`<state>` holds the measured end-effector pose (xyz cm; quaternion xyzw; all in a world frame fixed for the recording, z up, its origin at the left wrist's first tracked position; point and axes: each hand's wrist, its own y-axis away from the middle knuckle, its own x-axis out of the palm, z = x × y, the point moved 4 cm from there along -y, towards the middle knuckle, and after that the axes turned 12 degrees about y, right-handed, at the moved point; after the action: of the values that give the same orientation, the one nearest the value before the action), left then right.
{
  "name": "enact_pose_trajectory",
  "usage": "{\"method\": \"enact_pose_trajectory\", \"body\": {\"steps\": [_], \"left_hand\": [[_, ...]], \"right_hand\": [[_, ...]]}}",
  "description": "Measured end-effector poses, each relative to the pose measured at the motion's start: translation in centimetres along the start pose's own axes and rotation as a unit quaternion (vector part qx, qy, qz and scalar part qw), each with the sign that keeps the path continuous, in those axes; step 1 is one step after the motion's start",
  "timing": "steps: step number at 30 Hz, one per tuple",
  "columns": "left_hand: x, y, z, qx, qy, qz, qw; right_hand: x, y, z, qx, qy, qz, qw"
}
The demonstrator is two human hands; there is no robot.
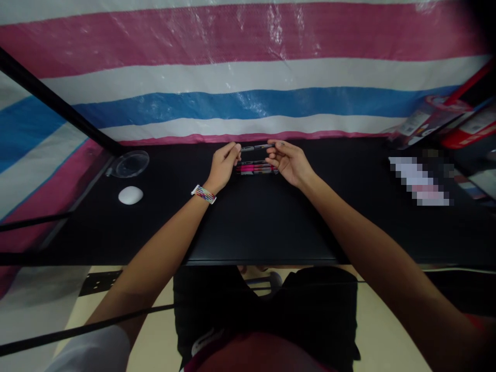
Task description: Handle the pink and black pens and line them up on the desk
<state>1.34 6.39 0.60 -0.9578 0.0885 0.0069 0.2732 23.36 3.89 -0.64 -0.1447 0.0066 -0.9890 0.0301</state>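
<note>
A slim dark pen (253, 148) is stretched level between my two hands, near the back of the black table. My left hand (225, 163) pinches its left end between thumb and fingers. At the other end, my right hand (289, 159) grips it with thumb and forefinger, the other fingers curled below. Just nearer to me, several pink and grey pens (256, 168) lie side by side on the table. The fingers of both hands cover the ends of these pens in part.
On the left of the black table (263, 222) are a white dome-shaped object (130, 195) and a clear round lid-like piece (132, 164). A clear container with a red rim (430, 119) stands at the back right. Striped sheeting (240, 103) rises behind.
</note>
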Motion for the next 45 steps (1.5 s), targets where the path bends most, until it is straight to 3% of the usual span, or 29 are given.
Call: {"method": "enact_pose_trajectory", "body": {"steps": [7,15,24,32,39,45], "left_hand": [[0.1,-0.2,0.8,-0.042,0.039,-0.024,0.998],[-0.2,-0.3,1.2,-0.030,0.078,-0.007,0.997],[-0.5,-0.5,1.4,-0.023,0.020,-0.033,0.999],[-0.2,-0.3,1.6,-0.020,0.076,-0.009,0.997],[-0.1,-0.2,0.8,-0.043,0.033,-0.010,0.998],[0.0,-0.3,0.8,-0.033,0.066,0.004,0.997]], "right_hand": [[0.2,0.0,0.1,-0.013,0.003,0.008,1.000],[-0.3,-0.2,0.0,-0.018,-0.007,-0.014,1.000],[0.3,0.2,0.2,-0.013,0.013,0.000,1.000],[-0.3,-0.2,-0.2,-0.020,-0.010,-0.012,1.000],[0.0,-0.1,-0.1,-0.002,0.001,-0.003,1.000],[-0.2,-0.1,0.0,-0.002,0.008,-0.017,1.000]]}}
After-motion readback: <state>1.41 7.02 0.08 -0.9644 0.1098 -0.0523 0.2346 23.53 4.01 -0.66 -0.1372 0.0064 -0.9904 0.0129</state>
